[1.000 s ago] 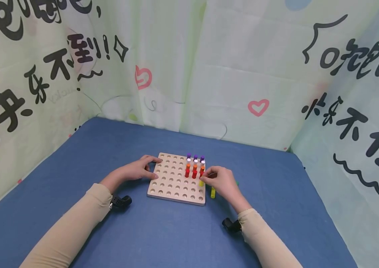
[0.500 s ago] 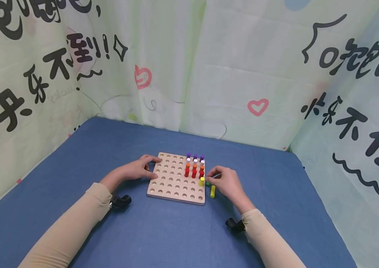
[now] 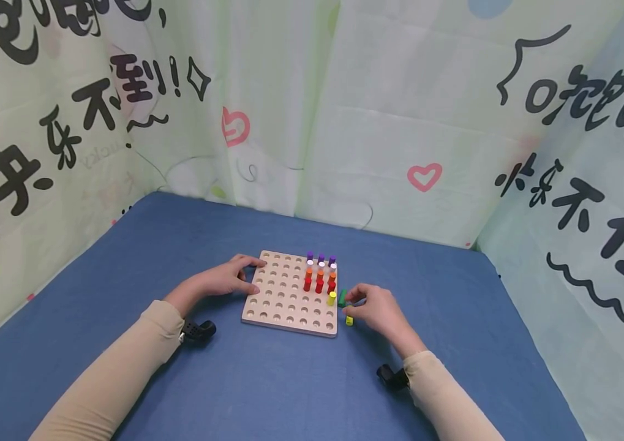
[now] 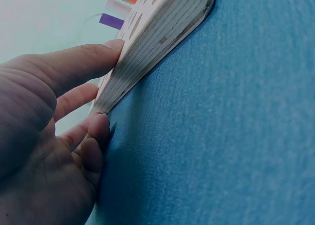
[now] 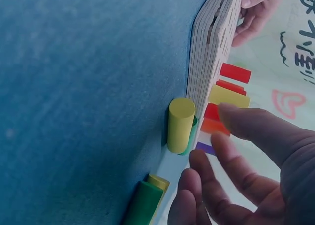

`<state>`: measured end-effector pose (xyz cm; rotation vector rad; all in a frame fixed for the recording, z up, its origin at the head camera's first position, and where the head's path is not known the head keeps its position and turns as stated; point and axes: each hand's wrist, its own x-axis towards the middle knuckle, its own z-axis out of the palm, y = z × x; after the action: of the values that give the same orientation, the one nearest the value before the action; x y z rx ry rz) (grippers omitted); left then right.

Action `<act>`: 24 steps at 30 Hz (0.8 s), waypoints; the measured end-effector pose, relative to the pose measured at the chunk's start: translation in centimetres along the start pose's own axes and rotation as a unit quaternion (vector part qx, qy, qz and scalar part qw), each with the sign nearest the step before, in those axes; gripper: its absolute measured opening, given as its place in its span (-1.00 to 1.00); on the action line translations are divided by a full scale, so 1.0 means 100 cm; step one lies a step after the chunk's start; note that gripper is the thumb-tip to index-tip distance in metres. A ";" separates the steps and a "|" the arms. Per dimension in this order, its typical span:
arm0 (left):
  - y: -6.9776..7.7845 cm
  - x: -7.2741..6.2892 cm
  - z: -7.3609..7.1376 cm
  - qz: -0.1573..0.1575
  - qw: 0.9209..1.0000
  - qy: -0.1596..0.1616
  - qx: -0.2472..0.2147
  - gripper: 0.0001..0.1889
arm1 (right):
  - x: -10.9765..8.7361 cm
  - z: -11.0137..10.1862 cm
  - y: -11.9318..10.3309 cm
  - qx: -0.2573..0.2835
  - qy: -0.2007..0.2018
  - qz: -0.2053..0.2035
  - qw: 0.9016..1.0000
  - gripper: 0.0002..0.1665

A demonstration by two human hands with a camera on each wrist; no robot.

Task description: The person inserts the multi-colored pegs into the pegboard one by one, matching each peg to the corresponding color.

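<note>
A wooden peg board point(image 3: 289, 327) with rows of holes lies on the table. Purple, white, orange and red pegs point(image 3: 319, 286) stand in threes at its right side, and one yellow peg point(image 3: 332, 299) is in front of them. My left hand point(image 3: 222, 279) rests at the board's left edge, thumb and fingertips touching it. Just right of the board, my right hand point(image 3: 376, 309) has its thumb and fingers apart, holding nothing. Close to it lie a loose yellow peg point(image 5: 181, 126) and a green peg point(image 3: 342, 299), the former partly covered in the head view.
Another green peg point(image 5: 142, 203) lies farther along, with a yellow peg point(image 5: 160, 182) behind it. The blue tablecloth point(image 3: 289, 392) spreads around the board. Printed curtains point(image 3: 372, 122) enclose the back and sides.
My right hand has let go of the yellow peg, now standing in the board, and drawn back right and toward me over the loose pegs. My left hand stays in place.
</note>
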<state>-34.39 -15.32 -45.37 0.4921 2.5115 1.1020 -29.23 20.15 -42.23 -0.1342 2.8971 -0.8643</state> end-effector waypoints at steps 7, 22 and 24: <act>0.000 0.000 0.001 0.002 1.000 0.002 0.002 -0.26 | -0.002 0.004 0.004 -0.033 -0.008 -0.003 0.999 -0.64; 0.000 -0.001 0.002 0.009 1.000 -0.002 -0.003 -0.28 | -0.008 0.010 0.008 -0.016 0.001 -0.009 1.000 -0.74; 0.000 -0.001 0.002 0.009 1.000 -0.002 -0.002 -0.28 | -0.008 0.010 0.008 -0.019 0.000 -0.011 1.000 -0.76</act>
<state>-34.18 -15.20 -45.46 0.5157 2.5064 1.1106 -28.32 20.35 -43.42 -0.1705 2.9191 -0.8125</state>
